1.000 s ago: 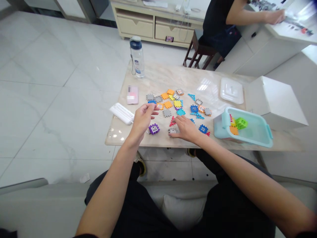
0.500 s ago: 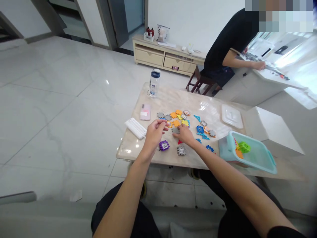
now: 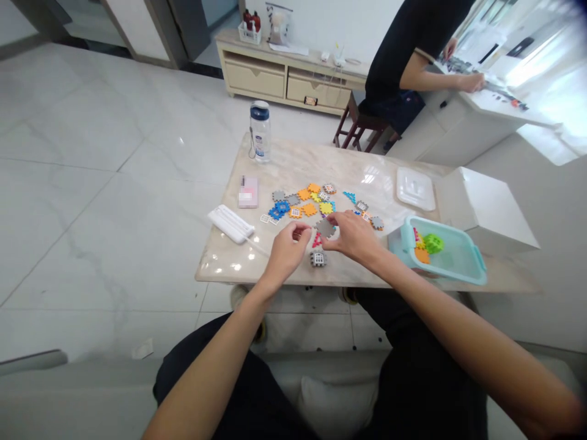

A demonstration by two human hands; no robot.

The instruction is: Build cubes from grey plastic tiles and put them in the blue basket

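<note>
My right hand (image 3: 351, 235) has its thumb and fingers closed around a grey notched square tile (image 3: 325, 228), lifted over the table. To its left, my left hand (image 3: 288, 249) has thumb and fingertips pinched together; what they hold, if anything, I cannot make out. Below the grey tile lies a red notched piece (image 3: 317, 239), and nearer me is a grey tile with a white window (image 3: 318, 259). Beyond my hands lie orange tiles (image 3: 309, 209), a yellow tile (image 3: 326, 208), blue tiles (image 3: 279, 209) and further grey tiles (image 3: 279, 195).
A teal bin (image 3: 463, 260) with several pieces inside stands at the right, beside a white box (image 3: 490, 208) and a clear lid (image 3: 415, 189). A water bottle (image 3: 260, 134), pink packet (image 3: 248, 193) and white case (image 3: 230, 223) are at the left. A person (image 3: 413, 61) sits beyond.
My right hand has picked the grey tile up off the table. My left hand stays close by, and the purple tile beside it is out of sight. The view has shifted.
</note>
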